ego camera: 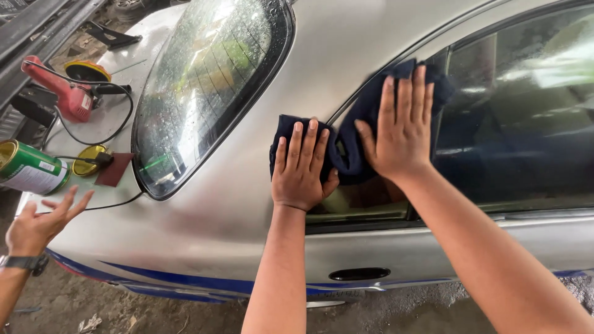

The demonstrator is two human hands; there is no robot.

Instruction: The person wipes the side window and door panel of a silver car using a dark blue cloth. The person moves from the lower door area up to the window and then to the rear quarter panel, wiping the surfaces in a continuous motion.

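Both hands lie flat w/ fingers spread, pressing not gripping: left hand (302, 166) and right hand (402, 127) pin one dark blue cloth (346, 139) against the silver car (334, 55), at the pillar beside the side window (526, 117). Cloth looks soft, light, floppy, prob. slides easily on wet paint/glass, so best held under flat palms at each end. On the boot: one red polisher (68, 93), one green can (31, 167); a co-worker's hand (40, 222) w/ watch at left.

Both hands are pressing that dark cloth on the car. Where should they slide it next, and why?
Probably right, across the side window. The left hand and right hand press the dark cloth flat at the window's rear corner, and the glass beyond looks streaky and wet.
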